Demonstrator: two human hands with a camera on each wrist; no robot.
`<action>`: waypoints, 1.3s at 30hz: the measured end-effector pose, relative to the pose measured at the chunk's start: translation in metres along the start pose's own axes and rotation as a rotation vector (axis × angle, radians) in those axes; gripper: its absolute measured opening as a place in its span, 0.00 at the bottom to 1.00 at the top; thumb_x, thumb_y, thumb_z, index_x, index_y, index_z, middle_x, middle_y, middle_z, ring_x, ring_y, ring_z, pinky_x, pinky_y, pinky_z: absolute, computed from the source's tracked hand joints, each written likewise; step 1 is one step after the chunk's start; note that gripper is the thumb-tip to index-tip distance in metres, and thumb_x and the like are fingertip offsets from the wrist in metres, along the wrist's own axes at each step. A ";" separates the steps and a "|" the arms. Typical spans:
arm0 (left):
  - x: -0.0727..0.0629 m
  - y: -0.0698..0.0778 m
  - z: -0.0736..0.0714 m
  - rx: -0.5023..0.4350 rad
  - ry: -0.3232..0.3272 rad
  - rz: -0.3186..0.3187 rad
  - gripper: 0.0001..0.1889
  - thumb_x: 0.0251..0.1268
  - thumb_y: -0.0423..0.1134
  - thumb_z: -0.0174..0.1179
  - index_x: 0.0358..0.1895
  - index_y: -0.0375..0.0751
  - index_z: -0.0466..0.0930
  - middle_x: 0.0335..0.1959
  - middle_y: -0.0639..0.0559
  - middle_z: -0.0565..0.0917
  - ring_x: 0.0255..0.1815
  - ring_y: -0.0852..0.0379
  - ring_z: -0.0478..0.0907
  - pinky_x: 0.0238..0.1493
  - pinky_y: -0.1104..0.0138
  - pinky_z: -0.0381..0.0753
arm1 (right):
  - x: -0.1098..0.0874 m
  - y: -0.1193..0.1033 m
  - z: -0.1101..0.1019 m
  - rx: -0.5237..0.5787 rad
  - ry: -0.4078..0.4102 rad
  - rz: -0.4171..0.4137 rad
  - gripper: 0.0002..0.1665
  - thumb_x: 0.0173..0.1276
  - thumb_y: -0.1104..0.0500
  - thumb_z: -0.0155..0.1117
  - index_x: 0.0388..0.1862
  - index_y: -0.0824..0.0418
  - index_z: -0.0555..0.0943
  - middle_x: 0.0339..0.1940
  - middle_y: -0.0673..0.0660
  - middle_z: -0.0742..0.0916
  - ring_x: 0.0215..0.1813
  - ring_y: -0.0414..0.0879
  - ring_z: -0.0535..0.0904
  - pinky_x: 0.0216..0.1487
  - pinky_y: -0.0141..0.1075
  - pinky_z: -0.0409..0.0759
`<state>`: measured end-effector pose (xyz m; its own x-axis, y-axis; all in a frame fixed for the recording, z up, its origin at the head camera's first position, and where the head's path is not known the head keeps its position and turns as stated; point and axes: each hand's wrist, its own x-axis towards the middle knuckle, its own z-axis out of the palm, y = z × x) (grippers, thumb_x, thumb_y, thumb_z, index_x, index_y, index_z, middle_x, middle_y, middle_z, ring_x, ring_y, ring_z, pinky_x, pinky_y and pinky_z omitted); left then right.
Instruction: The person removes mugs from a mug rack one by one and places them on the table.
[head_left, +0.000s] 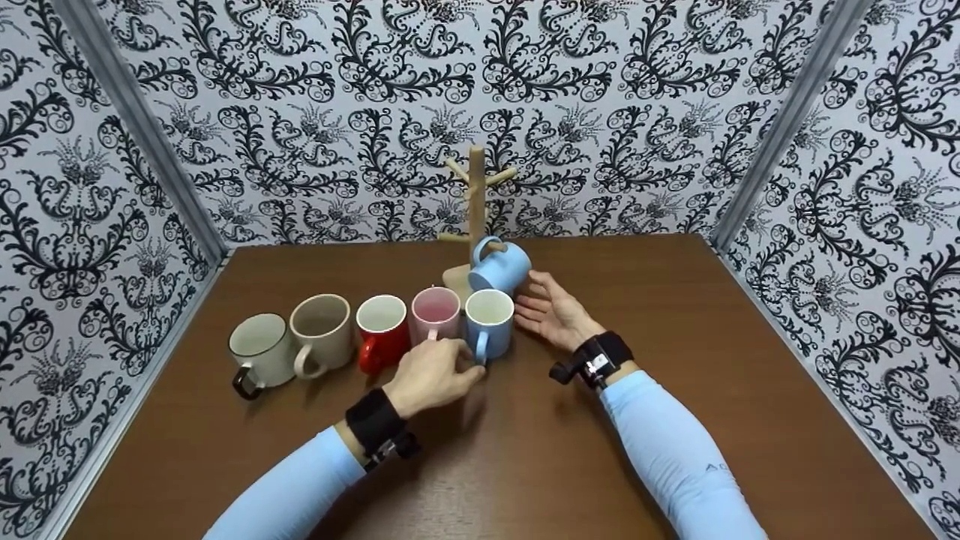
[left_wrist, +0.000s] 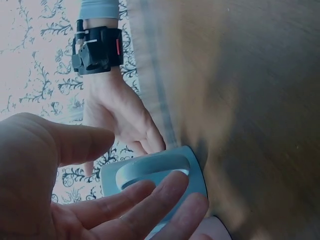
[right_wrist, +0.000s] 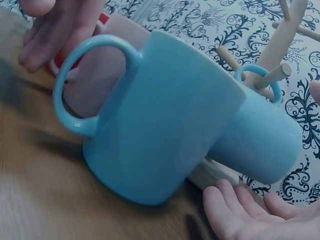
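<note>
A light blue mug (head_left: 489, 330) stands upright on the table at the right end of a row. My left hand (head_left: 439, 375) is at its handle; in the left wrist view the fingers (left_wrist: 167, 192) lie in front of the handle, loosely bent, and the thumb stands apart. A second light blue mug (head_left: 501, 268) hangs tilted by its handle on a lower peg of the wooden mug tree (head_left: 477, 202). Beside both blue mugs, my right hand (head_left: 556, 315) has its fingers extended and holds nothing. Whether it touches the hanging mug cannot be told.
Left of the blue mug stand a pink mug (head_left: 436, 311), a red mug (head_left: 383, 330), a beige mug (head_left: 322, 334) and a white mug (head_left: 264, 351) with a black handle. Patterned walls (head_left: 405, 112) enclose the brown table (head_left: 637, 285) at the back and sides.
</note>
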<state>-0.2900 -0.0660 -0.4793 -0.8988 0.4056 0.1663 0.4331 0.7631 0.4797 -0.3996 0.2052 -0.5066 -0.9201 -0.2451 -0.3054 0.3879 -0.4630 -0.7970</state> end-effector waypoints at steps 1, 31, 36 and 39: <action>0.000 -0.001 0.000 -0.002 -0.007 0.001 0.15 0.71 0.51 0.72 0.47 0.44 0.93 0.37 0.50 0.95 0.38 0.47 0.91 0.39 0.48 0.90 | 0.002 0.001 0.001 0.010 -0.001 -0.001 0.59 0.83 0.41 0.61 0.96 0.62 0.41 0.95 0.73 0.53 0.95 0.66 0.55 0.94 0.53 0.60; -0.015 -0.004 0.010 0.009 -0.120 0.056 0.13 0.71 0.49 0.72 0.40 0.43 0.92 0.35 0.48 0.95 0.38 0.45 0.92 0.37 0.49 0.90 | 0.035 0.004 0.023 0.146 -0.002 -0.023 0.56 0.84 0.41 0.60 0.94 0.64 0.45 0.95 0.69 0.56 0.95 0.61 0.54 0.96 0.51 0.57; -0.014 -0.005 0.010 0.015 -0.131 0.062 0.13 0.71 0.50 0.73 0.40 0.43 0.92 0.34 0.49 0.94 0.38 0.45 0.92 0.37 0.48 0.89 | 0.041 0.002 0.029 0.163 0.012 -0.016 0.51 0.85 0.44 0.61 0.92 0.64 0.50 0.94 0.68 0.59 0.91 0.60 0.59 0.95 0.51 0.58; -0.014 -0.005 0.009 0.020 -0.141 0.059 0.12 0.71 0.50 0.73 0.40 0.44 0.92 0.33 0.50 0.94 0.37 0.45 0.91 0.37 0.49 0.89 | 0.045 0.000 0.035 0.180 0.022 -0.002 0.49 0.86 0.46 0.60 0.91 0.66 0.52 0.92 0.68 0.61 0.89 0.59 0.63 0.95 0.49 0.59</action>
<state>-0.2787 -0.0712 -0.4919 -0.8536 0.5161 0.0703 0.4878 0.7448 0.4553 -0.4387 0.1646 -0.5027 -0.9212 -0.2261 -0.3167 0.3875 -0.6090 -0.6921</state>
